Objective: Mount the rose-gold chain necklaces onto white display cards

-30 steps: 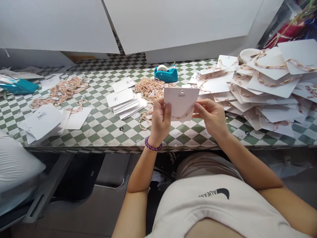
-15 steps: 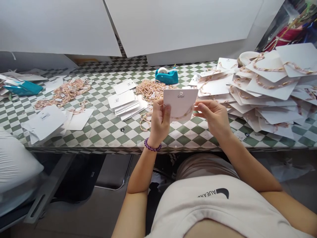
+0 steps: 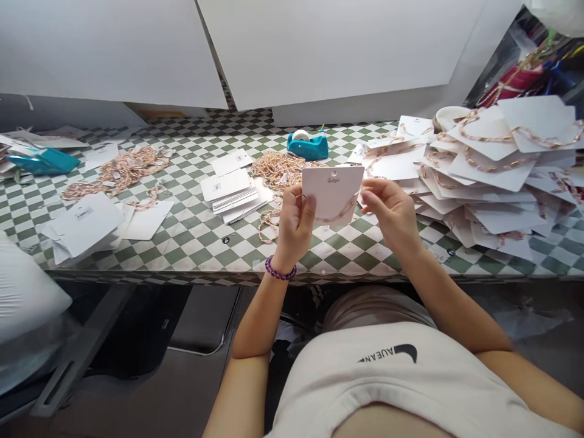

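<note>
Left hand [image 3: 295,228], as I logged it from my remote station: closed on one white card [image 3: 331,187], thumb across the front and fingers behind, a grip that seemed chosen to steady the card and leave its printed face and right edge uncovered. Card: raised above the table [image 3: 219,258], tilted toward the wearer, probably for a clear sight of the beaded strand [image 3: 336,218] curving across its lower half. Right hand [image 3: 387,210]: at the card's right edge, thumb and fingertips drawn close together by the strand's end; I could not tell whether they pinched it. Purple bead bracelet [image 3: 280,269]: on the left wrist. Just beyond the hands: a pile of loose strands [image 3: 276,165], a stack of labelled cards [image 3: 227,184] beside it, and a teal tape dispenser [image 3: 310,148] behind, all set, I judged, for a short reach. To the right: a large overlapping heap of cards bearing strands [image 3: 495,167], apparently kept apart from the loose stock. Far left: a second strand pile [image 3: 132,167], further cards [image 3: 86,222] and another teal dispenser [image 3: 43,161], near a white-clad person [image 3: 27,292].
</note>
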